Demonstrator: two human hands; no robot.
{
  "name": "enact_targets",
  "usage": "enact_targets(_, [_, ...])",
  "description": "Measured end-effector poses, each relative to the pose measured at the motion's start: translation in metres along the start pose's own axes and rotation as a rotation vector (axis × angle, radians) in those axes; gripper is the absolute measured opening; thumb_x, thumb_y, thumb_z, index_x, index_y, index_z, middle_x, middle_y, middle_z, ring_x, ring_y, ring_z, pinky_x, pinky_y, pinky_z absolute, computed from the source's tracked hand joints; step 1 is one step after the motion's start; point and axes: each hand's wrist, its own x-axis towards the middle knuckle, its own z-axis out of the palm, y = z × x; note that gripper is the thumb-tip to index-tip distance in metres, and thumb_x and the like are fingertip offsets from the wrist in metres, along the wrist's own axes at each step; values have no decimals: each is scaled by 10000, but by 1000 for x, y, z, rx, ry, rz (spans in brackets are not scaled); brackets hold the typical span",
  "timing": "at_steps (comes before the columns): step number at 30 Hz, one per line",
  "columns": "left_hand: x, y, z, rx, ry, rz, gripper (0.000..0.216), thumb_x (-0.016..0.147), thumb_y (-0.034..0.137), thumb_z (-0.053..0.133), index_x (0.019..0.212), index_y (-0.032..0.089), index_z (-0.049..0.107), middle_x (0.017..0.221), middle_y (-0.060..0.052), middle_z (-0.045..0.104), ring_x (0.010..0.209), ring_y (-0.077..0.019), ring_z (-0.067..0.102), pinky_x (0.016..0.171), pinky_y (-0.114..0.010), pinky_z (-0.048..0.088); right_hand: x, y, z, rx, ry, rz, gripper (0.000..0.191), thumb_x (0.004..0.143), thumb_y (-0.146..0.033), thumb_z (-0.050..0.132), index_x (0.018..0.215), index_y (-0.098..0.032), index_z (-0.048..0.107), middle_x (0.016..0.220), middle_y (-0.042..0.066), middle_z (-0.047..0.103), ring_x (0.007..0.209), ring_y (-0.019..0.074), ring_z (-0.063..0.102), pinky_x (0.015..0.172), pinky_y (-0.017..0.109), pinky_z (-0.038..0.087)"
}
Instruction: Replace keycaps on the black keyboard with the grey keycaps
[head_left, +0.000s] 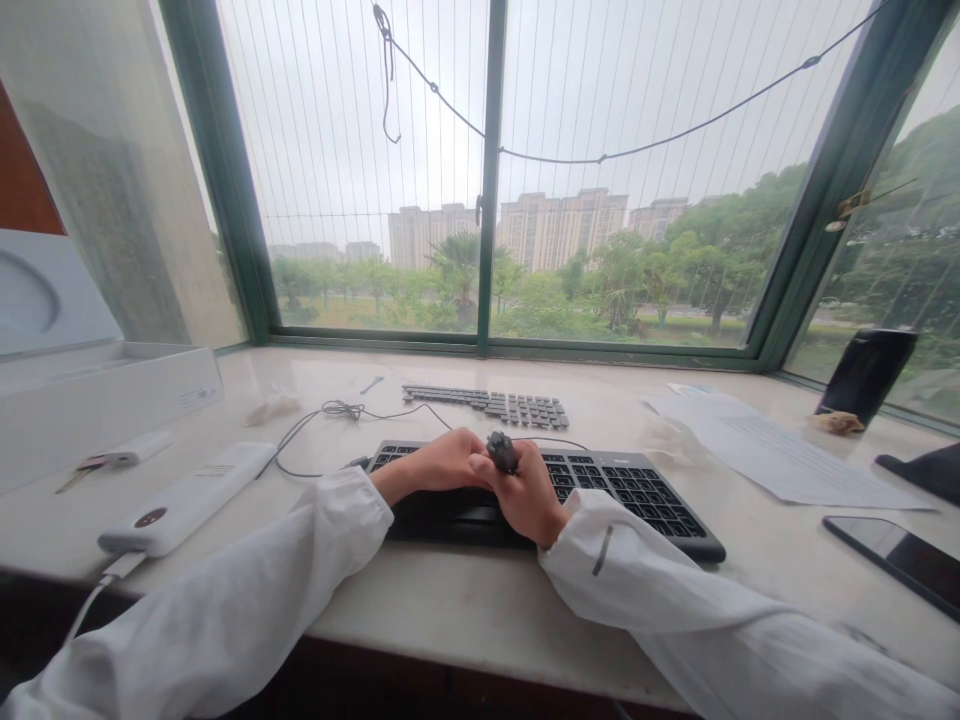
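My right hand (534,497) is closed around a small dark object (501,453), whose knobbly black end sticks up between thumb and fingers; its kind does not show. Against it, my left hand (450,460) is also closed, its fingertips hidden, so what it holds cannot be made out. Both hands are over the middle of a black keyboard (652,497), which lies flat with its keycaps off and the bare switch sockets showing. Behind it, loose dark keycaps (529,408) are laid out in keyboard order on the white sill-like table.
A white power bank (191,495) with a plugged-in cable lies left, near a white box (112,405). The keyboard's cable (341,410) loops behind. At right are a printed sheet (772,450), a phone (904,560) and an upright black object (866,375). Windows (484,345) border the back.
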Motion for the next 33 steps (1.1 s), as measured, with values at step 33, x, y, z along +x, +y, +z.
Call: enact_targets(33, [-2, 9, 2, -65, -23, -54, 273, 689, 361, 634, 736, 104, 713, 614, 4, 579, 609, -122, 473, 562, -224, 356, -21, -28, 7, -31, -179, -270, 330, 720, -183, 524, 469, -190, 311, 467, -67, 220, 500, 83, 148, 459, 249, 186])
